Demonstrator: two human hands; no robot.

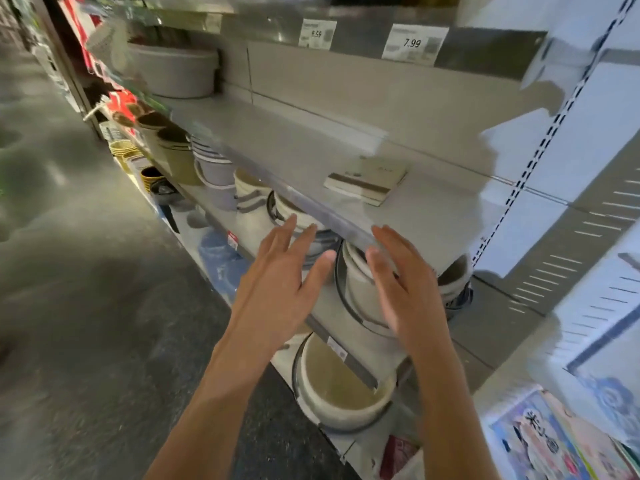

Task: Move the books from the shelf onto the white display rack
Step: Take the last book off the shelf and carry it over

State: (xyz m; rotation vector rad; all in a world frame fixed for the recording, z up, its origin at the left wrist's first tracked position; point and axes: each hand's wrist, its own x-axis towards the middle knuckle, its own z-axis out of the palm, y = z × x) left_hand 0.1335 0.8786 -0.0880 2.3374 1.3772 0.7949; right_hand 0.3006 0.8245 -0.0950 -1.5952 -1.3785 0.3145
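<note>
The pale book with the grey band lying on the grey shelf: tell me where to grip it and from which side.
Take the pale book with the grey band by its near edge, coming from the front over the lip of the grey shelf. It lies flat, close to that lip, with bare shelf around it, so probably thumb on top and fingers slid underneath. Both the left hand and the right hand are open in front of it.
</note>
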